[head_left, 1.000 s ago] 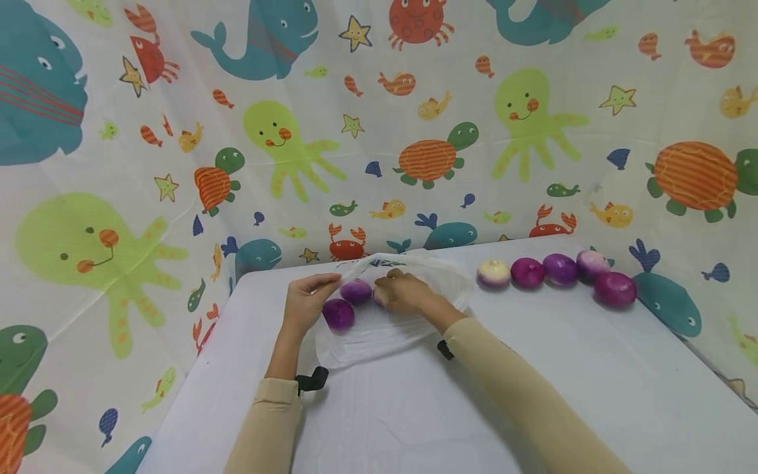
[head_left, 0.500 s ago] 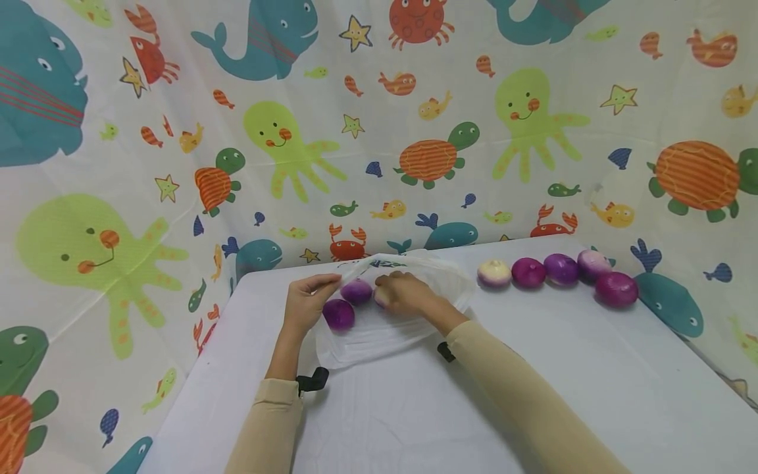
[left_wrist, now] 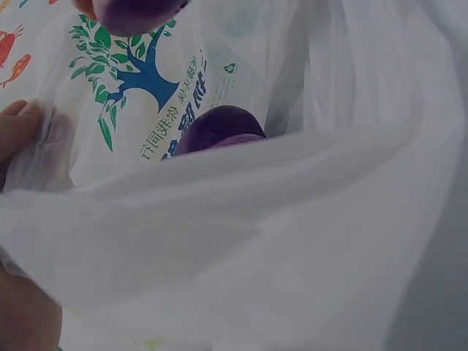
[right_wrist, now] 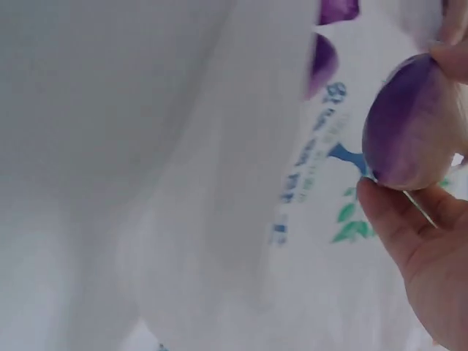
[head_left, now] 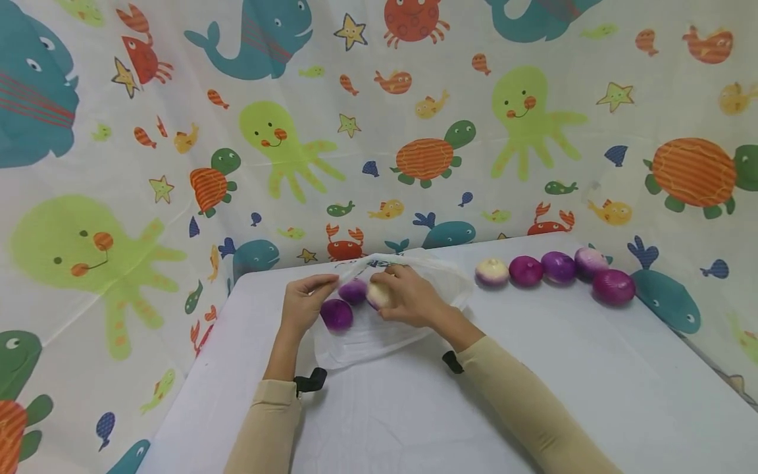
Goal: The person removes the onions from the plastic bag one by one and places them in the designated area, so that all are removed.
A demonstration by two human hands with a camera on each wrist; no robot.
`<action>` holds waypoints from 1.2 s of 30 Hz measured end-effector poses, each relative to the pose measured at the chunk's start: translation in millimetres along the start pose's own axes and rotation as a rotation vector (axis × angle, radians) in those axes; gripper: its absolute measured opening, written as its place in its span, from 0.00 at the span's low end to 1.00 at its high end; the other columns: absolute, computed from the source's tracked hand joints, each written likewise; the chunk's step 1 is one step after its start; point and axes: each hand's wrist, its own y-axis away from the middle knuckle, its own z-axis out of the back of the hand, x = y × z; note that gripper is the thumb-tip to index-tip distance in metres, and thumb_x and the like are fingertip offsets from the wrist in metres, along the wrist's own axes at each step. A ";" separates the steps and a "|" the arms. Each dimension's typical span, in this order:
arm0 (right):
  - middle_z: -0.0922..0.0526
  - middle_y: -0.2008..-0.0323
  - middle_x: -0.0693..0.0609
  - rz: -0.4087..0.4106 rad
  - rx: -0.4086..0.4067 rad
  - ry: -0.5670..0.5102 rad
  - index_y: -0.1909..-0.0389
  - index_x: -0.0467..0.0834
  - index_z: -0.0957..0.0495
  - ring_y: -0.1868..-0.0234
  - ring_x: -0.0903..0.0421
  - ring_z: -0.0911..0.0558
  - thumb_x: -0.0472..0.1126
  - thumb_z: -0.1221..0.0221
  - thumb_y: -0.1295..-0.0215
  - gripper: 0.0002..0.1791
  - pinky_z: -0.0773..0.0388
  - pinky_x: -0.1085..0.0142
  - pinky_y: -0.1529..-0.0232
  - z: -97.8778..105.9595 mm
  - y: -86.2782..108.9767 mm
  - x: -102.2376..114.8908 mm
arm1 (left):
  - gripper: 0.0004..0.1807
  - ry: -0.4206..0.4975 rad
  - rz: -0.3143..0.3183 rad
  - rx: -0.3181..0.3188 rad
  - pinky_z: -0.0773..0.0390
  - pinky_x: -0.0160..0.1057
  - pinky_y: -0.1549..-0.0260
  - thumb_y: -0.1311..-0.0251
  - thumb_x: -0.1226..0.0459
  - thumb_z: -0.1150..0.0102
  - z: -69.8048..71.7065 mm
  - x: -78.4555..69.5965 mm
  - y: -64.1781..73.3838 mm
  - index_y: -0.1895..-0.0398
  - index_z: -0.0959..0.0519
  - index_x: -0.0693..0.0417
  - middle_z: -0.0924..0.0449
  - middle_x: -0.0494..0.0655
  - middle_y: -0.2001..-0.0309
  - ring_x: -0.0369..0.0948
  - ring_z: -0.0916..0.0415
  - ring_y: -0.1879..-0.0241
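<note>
A white plastic bag (head_left: 367, 347) lies with its mouth open in the middle of the table. My left hand (head_left: 303, 304) pinches the bag's rim at the left between thumb and fingers. With my right hand (head_left: 413, 297) I hold a purple-and-white onion (head_left: 379, 296) by my fingertips, over the inside of the bag. In the right wrist view this onion (right_wrist: 409, 131) is apart from the bag's printed wall. Two purple onions, one in front (head_left: 336, 315) and one behind (head_left: 353, 291), rest in the bag. The left wrist view shows one onion (left_wrist: 223, 128) partly behind the bag's fold.
To the right of the bag, several onions stand in a row: a pale one (head_left: 491, 272) nearest the bag, then purple ones, with a dark purple onion (head_left: 613, 287) at the right end. A curtain (head_left: 367, 158) printed with sea animals hangs behind the white-covered table (head_left: 379, 421).
The onion in my right hand has come up and tilted, so more of its pale side shows. My right wrist has shifted slightly. My left hand keeps its pinch on the bag.
</note>
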 end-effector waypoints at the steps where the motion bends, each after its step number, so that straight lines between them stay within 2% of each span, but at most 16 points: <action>1: 0.22 0.41 0.50 0.016 -0.019 -0.002 0.35 0.58 0.23 0.39 0.49 0.25 0.55 0.26 0.45 0.35 0.17 0.55 0.50 4.1 0.8 1.7 | 0.09 -0.002 -0.004 -0.004 0.16 0.26 0.51 0.36 0.75 0.33 0.3 0.5 0.2 0.53 0.13 0.68 0.13 0.67 0.51 0.25 0.15 0.55; 11: 0.22 0.43 0.50 0.117 -0.203 -0.048 0.38 0.55 0.22 0.42 0.50 0.25 0.53 0.24 0.46 0.33 0.14 0.55 0.51 41.9 6.1 13.8 | 0.09 -0.016 -0.037 -0.009 0.16 0.28 0.51 0.36 0.73 0.32 1.0 -1.6 0.1 0.54 0.12 0.65 0.10 0.60 0.54 0.28 0.14 0.54; 18: 0.21 0.45 0.49 0.148 -0.288 -0.059 0.39 0.54 0.21 0.42 0.50 0.24 0.53 0.25 0.48 0.33 0.15 0.53 0.50 54.8 9.9 9.8 | 0.09 -0.018 -0.026 -0.008 0.16 0.27 0.50 0.37 0.72 0.31 0.8 -1.3 0.0 0.54 0.11 0.65 0.08 0.48 0.56 0.28 0.14 0.53; 20: 0.21 0.45 0.49 0.151 -0.309 -0.063 0.39 0.53 0.20 0.42 0.49 0.24 0.52 0.24 0.48 0.33 0.15 0.52 0.50 57.7 11.0 7.7 | 0.09 -0.019 -0.019 -0.009 0.16 0.27 0.50 0.36 0.72 0.31 0.7 -0.7 0.0 0.54 0.12 0.65 0.08 0.48 0.55 0.27 0.14 0.53; 27: 0.20 0.44 0.47 0.125 -0.360 -0.096 0.41 0.50 0.20 0.42 0.47 0.24 0.48 0.24 0.48 0.32 0.16 0.49 0.50 69.4 13.1 -0.4 | 0.10 -0.023 0.014 -0.001 0.17 0.25 0.50 0.35 0.75 0.34 0.7 -0.8 0.1 0.52 0.13 0.69 0.10 0.60 0.52 0.24 0.16 0.53; 31: 0.20 0.45 0.47 0.097 -0.407 -0.109 0.41 0.50 0.20 0.41 0.46 0.24 0.47 0.25 0.48 0.31 0.16 0.48 0.51 76.2 14.9 -8.2 | 0.10 -0.010 0.027 0.001 0.17 0.26 0.50 0.36 0.76 0.34 0.2 -6.8 0.5 0.53 0.13 0.70 0.09 0.55 0.54 0.25 0.15 0.53; 34: 0.20 0.44 0.47 0.058 -0.438 -0.116 0.40 0.51 0.21 0.40 0.46 0.24 0.47 0.25 0.48 0.32 0.16 0.48 0.52 82.5 17.9 -14.4 | 0.09 -0.005 0.026 0.003 0.17 0.26 0.50 0.36 0.75 0.34 -0.6 -19.3 3.4 0.54 0.13 0.70 0.08 0.49 0.55 0.26 0.15 0.53; 36: 0.21 0.43 0.45 0.028 -0.452 -0.120 0.40 0.51 0.21 0.40 0.46 0.24 0.47 0.25 0.47 0.32 0.15 0.48 0.52 87.5 20.4 -18.5 | 0.09 -0.007 0.024 0.003 0.17 0.25 0.50 0.36 0.75 0.34 -1.0 -27.0 5.5 0.53 0.13 0.70 0.08 0.49 0.55 0.25 0.15 0.54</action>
